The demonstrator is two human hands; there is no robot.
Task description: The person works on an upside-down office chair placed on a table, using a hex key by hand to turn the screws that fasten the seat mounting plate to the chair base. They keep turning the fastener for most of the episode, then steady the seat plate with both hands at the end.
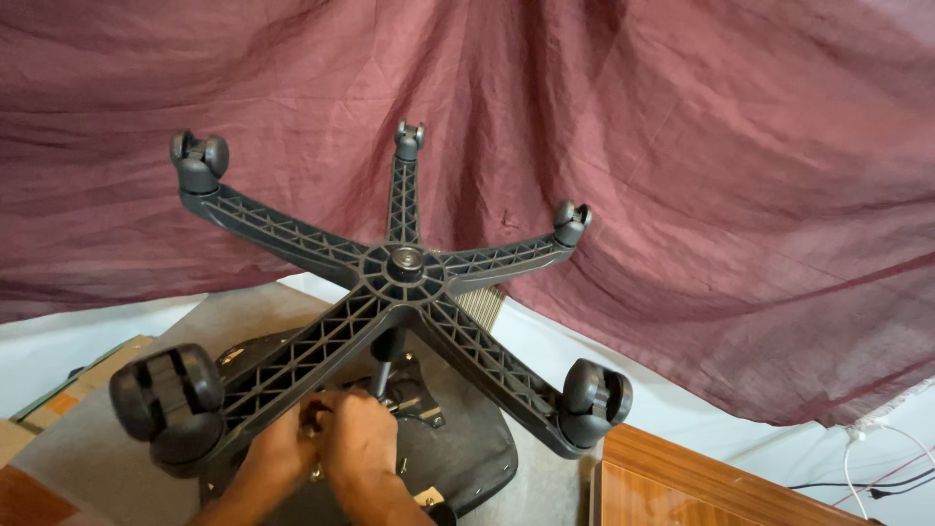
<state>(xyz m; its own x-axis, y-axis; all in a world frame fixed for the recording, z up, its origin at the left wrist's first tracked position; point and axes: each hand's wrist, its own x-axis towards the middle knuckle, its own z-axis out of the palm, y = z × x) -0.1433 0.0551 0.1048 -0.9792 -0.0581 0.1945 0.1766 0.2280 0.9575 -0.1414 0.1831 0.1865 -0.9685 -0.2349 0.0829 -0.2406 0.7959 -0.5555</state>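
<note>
A black five-legged chair base point(403, 268) with castor wheels stands upside down on its centre column above an inverted chair seat point(467, 443). Both hands work under the base near the metal mechanism plate at the column's foot. My left hand point(282, 446) is curled around a small part by the plate. My right hand point(360, 438) is closed beside it, fingers pressed at the same spot. What the fingers hold is hidden.
A maroon cloth point(701, 175) hangs behind as a backdrop. A wooden surface point(672, 482) sits at lower right, with white and black cables point(877, 468) beyond it. Cardboard point(68, 399) lies at the left on the grey mat.
</note>
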